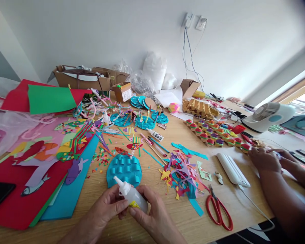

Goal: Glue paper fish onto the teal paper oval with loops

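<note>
White fan [265, 117] is standing at right; power bank [233, 169] is lying on tabletop [176, 134]; bulging white bag [154, 69] and long cardboard box [90, 83] are sitting near wall [104, 34].

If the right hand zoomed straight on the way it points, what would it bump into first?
Beyond the cloudy white plastic squeeze bottle it holds, the right hand would probably meet the round bright-blue disc with raised loops. Its height isn't clear, so it might pass over instead.
</note>
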`<move>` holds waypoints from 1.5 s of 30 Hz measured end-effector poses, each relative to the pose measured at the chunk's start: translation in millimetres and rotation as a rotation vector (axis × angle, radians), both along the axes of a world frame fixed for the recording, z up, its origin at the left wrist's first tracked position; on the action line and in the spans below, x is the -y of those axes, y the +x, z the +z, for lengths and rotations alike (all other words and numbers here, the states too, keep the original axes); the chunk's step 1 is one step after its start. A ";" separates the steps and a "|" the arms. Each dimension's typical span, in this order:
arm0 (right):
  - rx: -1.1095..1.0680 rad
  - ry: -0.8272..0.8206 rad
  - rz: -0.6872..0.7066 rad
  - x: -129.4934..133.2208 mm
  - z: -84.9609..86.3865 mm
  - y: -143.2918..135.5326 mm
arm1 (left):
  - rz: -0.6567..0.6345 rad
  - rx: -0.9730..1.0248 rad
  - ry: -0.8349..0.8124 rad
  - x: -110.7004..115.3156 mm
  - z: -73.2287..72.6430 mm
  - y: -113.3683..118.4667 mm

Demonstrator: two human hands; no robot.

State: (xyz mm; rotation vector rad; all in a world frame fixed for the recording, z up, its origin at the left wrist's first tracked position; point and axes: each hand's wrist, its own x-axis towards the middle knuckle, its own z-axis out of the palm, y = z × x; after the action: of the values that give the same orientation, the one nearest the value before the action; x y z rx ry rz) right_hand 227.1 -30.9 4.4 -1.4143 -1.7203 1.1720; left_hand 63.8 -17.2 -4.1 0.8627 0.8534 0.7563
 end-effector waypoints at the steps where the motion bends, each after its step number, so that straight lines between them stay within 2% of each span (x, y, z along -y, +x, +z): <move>1: -0.001 0.007 -0.004 -0.1 -0.9 0.7 | -0.017 -0.001 0.008 -0.2 -1.2 -0.2; 4: -0.026 0.056 -0.055 -2.2 -4.0 10.1 | -0.113 -0.065 0.028 -3.3 -5.8 -5.8; 6: -0.005 0.088 -0.132 -6.3 -6.9 22.6 | -0.126 -0.197 0.063 -9.0 -6.9 -16.1; 9: 0.200 0.079 -0.295 -17.2 -12.3 45.5 | 0.001 -0.473 0.251 -26.4 -2.4 -39.7; 12: 0.480 0.058 -0.411 -32.6 -17.4 62.5 | 0.146 -0.677 0.475 -55.0 2.1 -62.4; 14: 0.642 0.068 -0.435 -43.5 -19.8 67.2 | 0.191 -0.756 0.555 -76.5 0.0 -71.1; 17: 0.833 0.076 -0.419 -57.7 -22.0 66.7 | 0.166 -0.834 0.562 -103.4 -9.9 -72.3; 22: 1.007 0.099 -0.370 -69.1 -21.7 62.9 | 0.084 -0.826 0.590 -124.0 -25.1 -57.5; 30: 0.955 0.269 -0.358 -65.3 -4.5 70.5 | -0.002 -0.802 0.612 -140.0 -45.2 -46.7; 33: 0.831 0.312 -0.355 -64.5 7.6 64.7 | -0.034 -0.790 0.615 -144.6 -49.7 -46.3; 36: 0.651 0.276 -0.293 -70.3 15.9 51.6 | -0.060 -0.782 0.620 -146.6 -48.4 -45.1; 40: 0.512 0.218 -0.193 -89.9 14.1 30.0 | -0.079 -0.781 0.632 -147.6 -42.8 -43.2; 45: 0.492 0.091 -0.135 -116.4 0.7 8.0 | -0.080 -0.792 0.666 -148.6 -43.4 -42.2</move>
State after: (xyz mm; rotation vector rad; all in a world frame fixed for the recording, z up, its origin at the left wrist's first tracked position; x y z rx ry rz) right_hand 235.1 85.5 5.1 -1.8367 -1.9304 0.6978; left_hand 21.6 131.4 -47.5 1.8507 1.2682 0.6267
